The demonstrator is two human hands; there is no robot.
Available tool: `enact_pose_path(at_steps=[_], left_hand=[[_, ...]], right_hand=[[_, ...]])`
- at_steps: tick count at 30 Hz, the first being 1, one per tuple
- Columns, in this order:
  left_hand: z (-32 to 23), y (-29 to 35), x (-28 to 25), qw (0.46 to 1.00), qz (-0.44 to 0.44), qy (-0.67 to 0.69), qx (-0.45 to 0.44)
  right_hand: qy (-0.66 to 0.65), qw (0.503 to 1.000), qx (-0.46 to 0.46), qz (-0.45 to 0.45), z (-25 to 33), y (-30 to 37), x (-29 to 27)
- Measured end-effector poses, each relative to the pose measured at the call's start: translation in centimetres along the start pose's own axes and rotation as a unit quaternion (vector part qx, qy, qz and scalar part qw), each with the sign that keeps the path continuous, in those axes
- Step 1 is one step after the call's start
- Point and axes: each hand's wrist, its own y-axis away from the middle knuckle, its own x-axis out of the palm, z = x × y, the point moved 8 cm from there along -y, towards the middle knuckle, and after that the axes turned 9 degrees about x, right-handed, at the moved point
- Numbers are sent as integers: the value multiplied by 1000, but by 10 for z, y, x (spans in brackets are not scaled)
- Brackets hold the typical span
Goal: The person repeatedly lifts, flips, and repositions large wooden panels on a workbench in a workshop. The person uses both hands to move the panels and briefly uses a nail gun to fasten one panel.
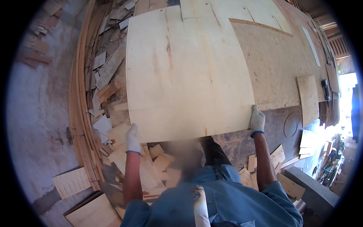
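Observation:
A large pale plywood sheet with reddish-brown grain streaks spans the middle of the view, its near edge toward my body. My left hand, in a white glove with a blue cuff, grips its near left corner. At the near right corner my right hand, gloved the same way, is closed on the edge. Both thumbs and fingers are partly hidden by the sheet and gloves. The sheet lies over a brown worktable, its far end beside another pale sheet.
Long wooden strips run along the left, beside heaped board scraps. More offcuts litter the floor around my legs. On the table's right lie a small plywood panel and a black handheld object. A grey ledge stands lower right.

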Motion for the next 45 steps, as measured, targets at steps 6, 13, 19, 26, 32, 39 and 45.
enact_pose_path(at_steps=[6,13,19,26,32,39,45], left_hand=[[-5,-13,5,999,-37,-5,-8],[-15,-21,17,1000,-25,-2,7],[-14,-31,17,1000,-4,-5,22],[-28,-34,29,1000,-5,-14,11],[-20,-62,21,999,-25,-6,19],[-17,-72,22,1000,-5,-25,13],[-28,-75,39,1000,-3,-29,12]], right_hand=[[42,998,-40,-15,15,-14,4],[64,997,-30,-13,34,-11,8],[32,999,-33,-7,35,-18,12],[28,999,-25,-6,40,-20,17],[117,992,-36,-10,39,-52,30],[102,993,-61,-10,41,-67,33],[116,991,-62,-16,71,-47,35]])
